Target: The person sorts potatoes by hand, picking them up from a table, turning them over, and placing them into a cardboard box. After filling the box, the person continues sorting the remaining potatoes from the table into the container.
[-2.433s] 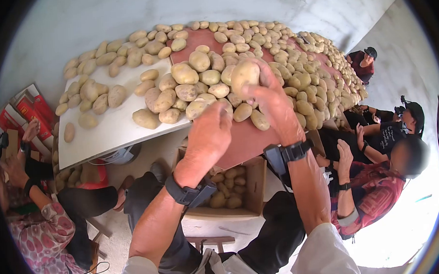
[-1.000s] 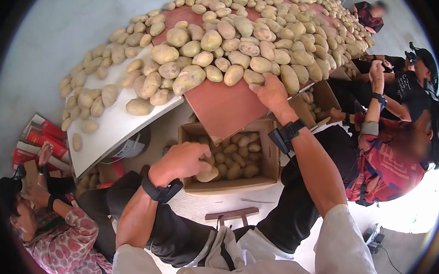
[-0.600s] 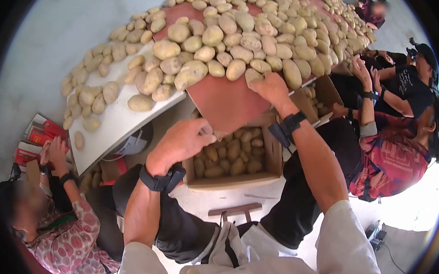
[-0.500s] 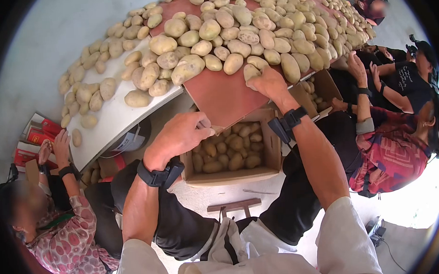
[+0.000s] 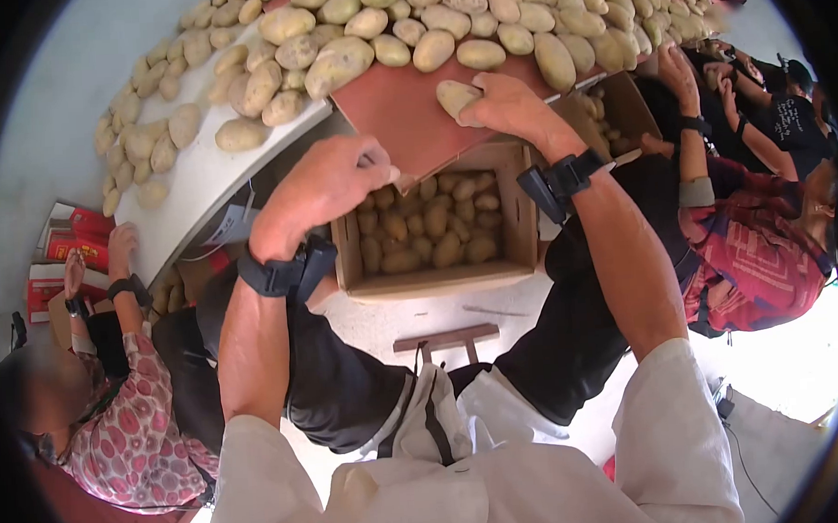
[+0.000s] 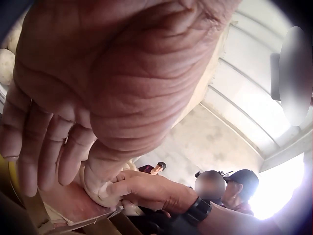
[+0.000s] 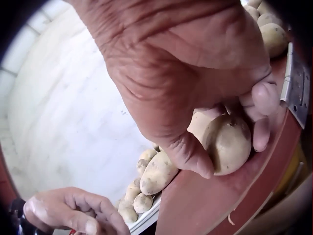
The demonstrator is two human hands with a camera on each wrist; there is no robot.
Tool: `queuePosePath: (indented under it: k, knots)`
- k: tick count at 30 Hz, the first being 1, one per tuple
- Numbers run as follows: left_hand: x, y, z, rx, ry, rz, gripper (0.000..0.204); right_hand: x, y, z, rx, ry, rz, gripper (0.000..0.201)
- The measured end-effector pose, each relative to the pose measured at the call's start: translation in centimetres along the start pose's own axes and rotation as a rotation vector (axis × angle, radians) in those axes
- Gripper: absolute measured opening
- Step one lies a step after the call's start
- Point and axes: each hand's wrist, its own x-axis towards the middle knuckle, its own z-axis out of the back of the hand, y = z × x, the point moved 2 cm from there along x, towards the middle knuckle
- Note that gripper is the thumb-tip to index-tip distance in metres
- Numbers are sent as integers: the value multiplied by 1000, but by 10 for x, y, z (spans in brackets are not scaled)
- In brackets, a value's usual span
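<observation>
The right hand grips a potato on the red board. In the right wrist view, thumb and fingers of that hand lie on either side of the potato; part of a second pale surface shows behind it. The left hand hovers by the board's front corner, its fingers loosely bent and holding nothing; its palm fills much of the left wrist view. Below the corner stands a cardboard box with several potatoes inside.
A large heap of potatoes covers the back of the table. More lie on the white board at the left. Another box stands at the right. People sit on both sides. A wooden stool is below.
The right hand took hold of a potato at the heap's edge and drew it away over the red board. The left hand rose from the box, where it had a potato, to the board's corner.
</observation>
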Motion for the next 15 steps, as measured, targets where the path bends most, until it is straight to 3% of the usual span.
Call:
queuePosePath:
  k: [5, 7, 11, 14, 15]
  knots:
    - [0, -3, 3, -5, -19, 33, 26, -18, 32, -8, -59, 138, 91, 53]
    - [1, 3, 3, -19, -42, 27, 26, -33, 51, -6, -105, 375, 118, 56]
    - [-1, 3, 5, -7, -63, 36, 29, -56, 61, -17, -70, 527, 185, 57]
    - [-6, 10, 1, -36, -132, -2, 33, -76, 73, -24, 11, 580, 223, 58]
    - [-7, 13, 0, -42, -130, -18, 33, -78, 74, -31, -46, 548, 320, 58]
